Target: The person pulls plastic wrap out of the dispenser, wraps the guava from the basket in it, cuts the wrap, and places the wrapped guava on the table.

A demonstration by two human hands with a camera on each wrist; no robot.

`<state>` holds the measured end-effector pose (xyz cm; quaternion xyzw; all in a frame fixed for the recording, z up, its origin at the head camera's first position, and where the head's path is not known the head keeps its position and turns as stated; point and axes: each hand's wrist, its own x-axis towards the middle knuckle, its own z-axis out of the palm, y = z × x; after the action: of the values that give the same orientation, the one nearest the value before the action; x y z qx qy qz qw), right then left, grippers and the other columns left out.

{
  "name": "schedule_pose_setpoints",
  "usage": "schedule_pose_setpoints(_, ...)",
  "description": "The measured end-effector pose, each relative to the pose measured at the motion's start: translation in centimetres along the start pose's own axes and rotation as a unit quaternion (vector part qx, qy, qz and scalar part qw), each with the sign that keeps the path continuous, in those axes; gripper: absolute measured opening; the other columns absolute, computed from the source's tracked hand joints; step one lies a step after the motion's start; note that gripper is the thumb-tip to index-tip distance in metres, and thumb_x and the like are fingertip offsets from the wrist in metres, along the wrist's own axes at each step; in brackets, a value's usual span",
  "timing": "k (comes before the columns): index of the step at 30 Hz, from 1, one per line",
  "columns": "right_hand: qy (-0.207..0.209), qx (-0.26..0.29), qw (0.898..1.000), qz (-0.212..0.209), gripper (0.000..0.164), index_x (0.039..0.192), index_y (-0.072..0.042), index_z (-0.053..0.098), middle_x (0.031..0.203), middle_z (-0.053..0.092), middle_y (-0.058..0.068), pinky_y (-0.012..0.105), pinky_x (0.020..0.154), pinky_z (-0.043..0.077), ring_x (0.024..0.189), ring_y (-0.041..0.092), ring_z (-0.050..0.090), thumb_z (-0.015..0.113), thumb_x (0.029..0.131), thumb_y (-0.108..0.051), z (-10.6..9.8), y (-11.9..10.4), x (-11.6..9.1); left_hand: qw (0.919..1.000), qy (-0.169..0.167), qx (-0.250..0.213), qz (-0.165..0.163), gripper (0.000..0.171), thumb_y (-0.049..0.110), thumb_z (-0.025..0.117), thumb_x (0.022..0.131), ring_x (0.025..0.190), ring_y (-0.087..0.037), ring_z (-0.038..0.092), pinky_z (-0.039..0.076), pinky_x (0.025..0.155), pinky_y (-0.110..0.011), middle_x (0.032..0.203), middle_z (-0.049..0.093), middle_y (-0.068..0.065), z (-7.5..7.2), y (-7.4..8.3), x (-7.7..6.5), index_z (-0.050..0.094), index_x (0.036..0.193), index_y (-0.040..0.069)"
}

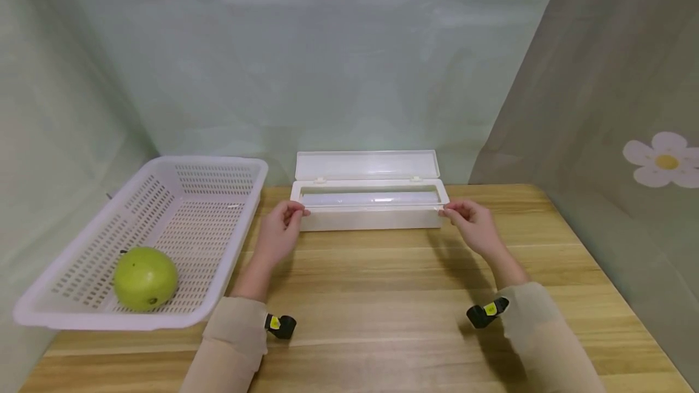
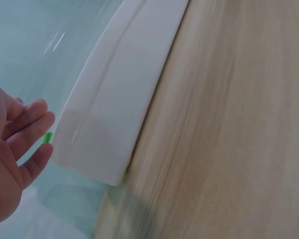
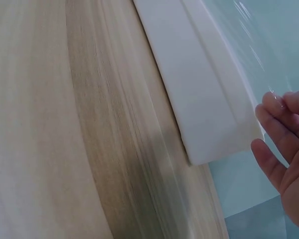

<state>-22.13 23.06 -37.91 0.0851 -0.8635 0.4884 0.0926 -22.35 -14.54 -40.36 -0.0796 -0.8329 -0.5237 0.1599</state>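
Observation:
A long white cling film dispenser (image 1: 371,219) lies at the back of the table, its lid (image 1: 367,164) tipped up behind it. Inside its opening a pale roll (image 1: 349,199) shows. My left hand (image 1: 278,229) pinches the clear cling film (image 2: 54,44) at the dispenser's left front corner. At the right front corner my right hand (image 1: 474,225) pinches the film's other end between thumb and fingertips. Glints on the film (image 3: 254,52) run between the hands, above the dispenser's front wall. The other fingers of each hand are loosely bent.
To the left stands a white perforated plastic basket (image 1: 251,211) with a round green fruit (image 1: 145,278) in it. The wooden table (image 1: 377,308) ends at a pale green curtain (image 1: 355,65) behind. A grey sheet with a flower print (image 1: 666,161) hangs on the right.

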Motion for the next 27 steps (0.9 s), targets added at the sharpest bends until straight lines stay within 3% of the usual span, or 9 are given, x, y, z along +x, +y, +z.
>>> schedule_pose_setpoints(3, 0.001, -0.004, 1.0, -0.003, 0.02, 0.101, 0.011, 0.062, 0.101, 0.067, 0.029, 0.015, 0.063, 0.046, 0.071, -0.008, 0.053, 0.054, 0.095, -0.005, 0.0, -0.6, -0.4, 1.0, -0.006, 0.002, -0.001, 0.012, 0.003, 0.051, 0.094, 0.092, -0.034, 0.064, 0.045, 0.067, -0.014, 0.098, 0.07, -0.017, -0.1, -0.1, -0.1, 0.06, 0.1, -0.003)
schedule_pose_setpoints(10, 0.003, -0.005, 1.0, -0.014, 0.02, 0.1, 0.005, 0.065, 0.098, 0.07, 0.023, 0.019, 0.063, 0.05, 0.071, -0.004, 0.058, 0.057, 0.094, -0.013, 0.2, 2.5, 0.2, 0.9998, -0.007, 0.013, 0.012, 0.013, 0.003, 0.052, 0.094, 0.09, -0.035, 0.064, 0.046, 0.065, -0.015, 0.098, 0.071, -0.016, -0.2, -0.3, -0.5, 0.06, 0.101, -0.003)
schedule_pose_setpoints(20, 0.008, 0.006, 1.0, -0.024, 0.023, 0.101, 0.006, 0.064, 0.099, 0.069, 0.024, 0.027, 0.071, 0.056, 0.075, -0.007, 0.06, 0.058, 0.094, -0.014, 0.0, 2.5, 0.1, 0.9998, -0.003, 0.009, 0.016, 0.013, 0.005, 0.051, 0.095, 0.09, -0.032, 0.063, 0.046, 0.066, -0.015, 0.097, 0.071, -0.014, -0.3, 0.1, -0.6, 0.06, 0.101, -0.002)
schedule_pose_setpoints(27, 0.022, 0.006, 1.0, -0.014, 0.026, 0.103, 0.007, 0.063, 0.1, 0.068, 0.025, 0.029, 0.072, 0.057, 0.075, -0.007, 0.059, 0.058, 0.094, -0.018, -0.2, 1.9, 0.2, 0.9997, 0.017, 0.007, 0.014, 0.011, 0.004, 0.052, 0.094, 0.089, -0.03, 0.062, 0.044, 0.067, -0.011, 0.096, 0.07, -0.014, -0.1, 0.4, -0.5, 0.061, 0.099, -0.002)
